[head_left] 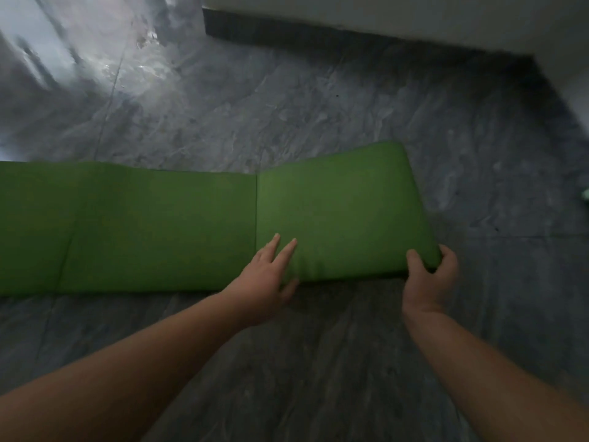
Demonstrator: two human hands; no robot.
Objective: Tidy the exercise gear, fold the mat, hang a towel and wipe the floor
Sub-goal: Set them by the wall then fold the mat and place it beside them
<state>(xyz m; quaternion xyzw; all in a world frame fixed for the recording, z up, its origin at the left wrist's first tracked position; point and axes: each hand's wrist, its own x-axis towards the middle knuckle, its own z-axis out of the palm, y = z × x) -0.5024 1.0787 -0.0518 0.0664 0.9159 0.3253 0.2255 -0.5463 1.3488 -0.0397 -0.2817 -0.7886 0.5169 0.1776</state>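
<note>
Green mat (165, 224) lies on grey marble floor (318, 106), running from 9 o'clock edge to just right of centre, w/ fold creases across it; its end panel (338, 212) at approx 3 o'clock of centre is tilted up off the floor. Right hand (428, 279) grips that panel's near right corner, thumb on top, fingers curled round the edge. Left hand (271, 272) rests on panel's near left part, fingers straight and spread, thumb under the near edge.
</note>
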